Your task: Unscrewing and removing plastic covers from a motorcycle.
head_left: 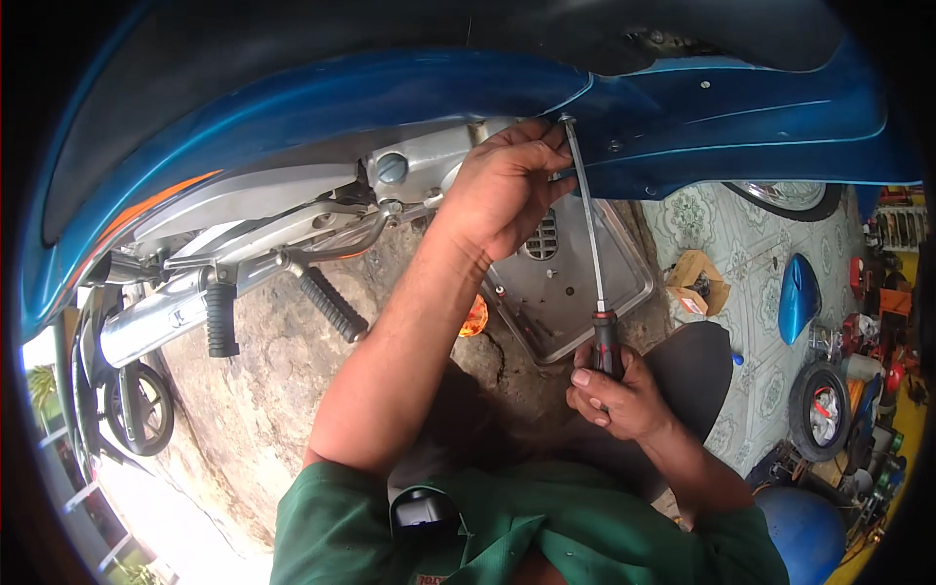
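In my right hand (pixel 624 395) is a long screwdriver (pixel 589 219), its dark handle with red marks wrapped by my fingers. The shaft runs up and slightly left, and its tip meets a screw (pixel 566 118) on the motorcycle's blue body panel (pixel 673 127). Close to that tip, my left hand (pixel 512 185) curls its fingers at the panel's inner edge; some fingertips are hidden there. Behind my left hand lies the silver engine cover (pixel 419 161) with a round slotted plug (pixel 392 168).
Below the panel, a metal tray (pixel 614 278) holds small screws and tools. An orange-patterned round container (pixel 474 317) and an open cardboard box (pixel 697 283) flank it. Two rubber footpegs (pixel 331 304) jut out at left. Farther right lie a blue cover (pixel 799 299), a tyre (pixel 819 411) and cluttered parts.
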### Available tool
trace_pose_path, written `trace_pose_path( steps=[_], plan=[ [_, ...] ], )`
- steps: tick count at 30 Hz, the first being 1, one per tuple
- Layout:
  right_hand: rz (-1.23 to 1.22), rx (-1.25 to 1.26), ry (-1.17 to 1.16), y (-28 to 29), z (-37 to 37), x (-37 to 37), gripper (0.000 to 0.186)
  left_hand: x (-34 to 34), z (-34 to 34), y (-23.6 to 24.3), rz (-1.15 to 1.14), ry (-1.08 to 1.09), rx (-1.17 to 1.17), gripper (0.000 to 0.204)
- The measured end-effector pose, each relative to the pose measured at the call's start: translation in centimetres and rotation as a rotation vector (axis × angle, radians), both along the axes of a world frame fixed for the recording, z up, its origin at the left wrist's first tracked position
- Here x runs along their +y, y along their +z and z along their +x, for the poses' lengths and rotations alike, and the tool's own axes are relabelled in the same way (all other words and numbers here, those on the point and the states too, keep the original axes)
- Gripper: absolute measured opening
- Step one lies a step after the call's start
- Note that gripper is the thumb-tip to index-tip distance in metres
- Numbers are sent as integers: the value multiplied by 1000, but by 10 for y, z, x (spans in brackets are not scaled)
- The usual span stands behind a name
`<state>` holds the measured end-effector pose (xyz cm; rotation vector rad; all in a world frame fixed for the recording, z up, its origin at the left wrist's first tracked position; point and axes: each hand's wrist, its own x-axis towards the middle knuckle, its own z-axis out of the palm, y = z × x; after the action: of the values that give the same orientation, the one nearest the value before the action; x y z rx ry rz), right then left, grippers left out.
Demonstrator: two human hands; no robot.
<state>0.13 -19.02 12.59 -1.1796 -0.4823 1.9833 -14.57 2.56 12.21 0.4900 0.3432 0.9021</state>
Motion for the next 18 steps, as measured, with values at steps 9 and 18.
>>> trace_pose_path(
  steps=[9, 18],
  plan=[
    [85, -336, 16, 16, 0, -28, 9, -19, 0, 4, -184, 46, 173, 25],
    [363, -1188, 86, 140, 129, -47, 34, -12, -6, 9, -66, 23, 87, 8]
  ],
)
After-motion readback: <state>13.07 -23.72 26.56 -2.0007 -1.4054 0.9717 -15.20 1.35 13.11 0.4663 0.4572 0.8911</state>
